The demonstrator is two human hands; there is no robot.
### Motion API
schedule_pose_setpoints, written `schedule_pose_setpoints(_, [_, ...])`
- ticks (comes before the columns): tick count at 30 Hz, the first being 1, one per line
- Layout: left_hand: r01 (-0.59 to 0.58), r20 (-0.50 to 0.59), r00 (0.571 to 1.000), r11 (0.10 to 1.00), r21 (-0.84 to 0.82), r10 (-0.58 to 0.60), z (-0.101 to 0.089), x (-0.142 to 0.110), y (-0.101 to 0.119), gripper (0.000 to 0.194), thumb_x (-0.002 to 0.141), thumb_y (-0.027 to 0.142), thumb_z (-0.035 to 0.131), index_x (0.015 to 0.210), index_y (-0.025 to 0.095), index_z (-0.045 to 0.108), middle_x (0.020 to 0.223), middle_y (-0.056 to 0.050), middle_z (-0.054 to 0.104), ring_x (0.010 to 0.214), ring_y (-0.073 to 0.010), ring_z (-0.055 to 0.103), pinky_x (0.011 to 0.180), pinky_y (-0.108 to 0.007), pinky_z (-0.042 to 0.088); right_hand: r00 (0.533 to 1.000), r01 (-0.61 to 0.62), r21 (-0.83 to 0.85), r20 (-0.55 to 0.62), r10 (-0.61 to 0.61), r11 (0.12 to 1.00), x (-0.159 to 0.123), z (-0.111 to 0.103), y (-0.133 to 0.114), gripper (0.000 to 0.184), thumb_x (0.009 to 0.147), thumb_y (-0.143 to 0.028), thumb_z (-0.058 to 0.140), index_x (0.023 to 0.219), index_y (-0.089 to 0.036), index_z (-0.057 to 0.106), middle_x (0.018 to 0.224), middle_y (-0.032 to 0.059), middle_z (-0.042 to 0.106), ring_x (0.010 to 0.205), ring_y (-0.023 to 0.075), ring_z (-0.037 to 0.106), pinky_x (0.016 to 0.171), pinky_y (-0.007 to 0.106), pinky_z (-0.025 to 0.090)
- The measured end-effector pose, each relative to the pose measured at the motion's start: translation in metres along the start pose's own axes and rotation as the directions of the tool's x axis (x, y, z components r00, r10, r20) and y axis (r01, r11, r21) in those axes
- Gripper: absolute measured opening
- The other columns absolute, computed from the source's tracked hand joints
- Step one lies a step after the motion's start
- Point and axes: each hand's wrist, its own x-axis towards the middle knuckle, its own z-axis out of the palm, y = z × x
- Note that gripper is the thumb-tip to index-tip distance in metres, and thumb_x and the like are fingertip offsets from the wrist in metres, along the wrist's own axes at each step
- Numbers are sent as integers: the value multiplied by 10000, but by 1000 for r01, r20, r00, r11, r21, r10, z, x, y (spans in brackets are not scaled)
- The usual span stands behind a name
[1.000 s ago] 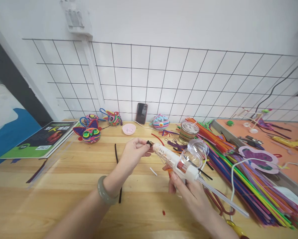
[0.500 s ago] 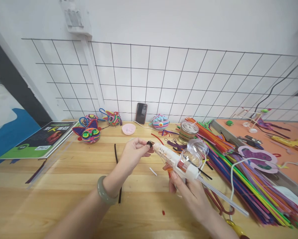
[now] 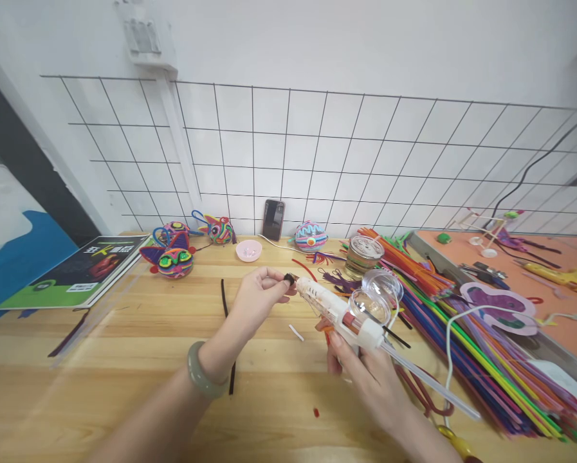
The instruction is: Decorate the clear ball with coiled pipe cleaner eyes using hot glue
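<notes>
The left hand point(image 3: 259, 299) pinches a small black piece point(image 3: 289, 279) between its fingertips, above the wooden surface point(image 3: 163, 386). The right hand point(image 3: 365, 379) grips a white hot glue gun point(image 3: 334, 308), its nozzle pointing toward the left hand, right at the black piece.

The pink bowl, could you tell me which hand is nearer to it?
Left. The left hand is on the near side of the pink bowl; the right hand, holding the glue gun, is farther off to the right.
</notes>
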Motion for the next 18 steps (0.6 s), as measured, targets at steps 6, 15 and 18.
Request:
schedule_pose_setpoints(6, [-16, -19, 1000, 1000, 5, 16, 0, 1, -1, 189, 634, 198, 698, 683, 150, 521, 686, -45, 704, 648, -167, 673, 575, -240, 507, 1000, -18, -52, -7, 18, 998, -2, 1, 4, 348, 927, -371, 352, 659, -207, 502, 728, 30, 572, 776, 196, 553, 780, 327, 398])
schedule_pose_setpoints(15, [-49, -45, 998, 996, 68, 52, 0, 3, -1, 161, 619, 180, 687, 664, 149, 536, 638, -34, 692, 615, -148, 658, 559, -219, 484, 998, 33, -23, -52, -35, 999, -2, 5, 4, 225, 925, -349, 374, 826, -193, 502, 653, 4, 513, 641, 170, 534, 697, 312, 428])
schedule_pose_setpoints(18, [-67, -41, 997, 994, 88, 70, 0, 1, -1, 153, 609, 173, 686, 664, 150, 545, 639, -33, 691, 620, -150, 656, 558, -220, 481, 999, 24, 0, -37, -24, 1000, -2, 6, 1, 230, 928, -356, 367, 822, -194, 491, 646, 0, 501, 641, 165, 527, 675, 302, 425])
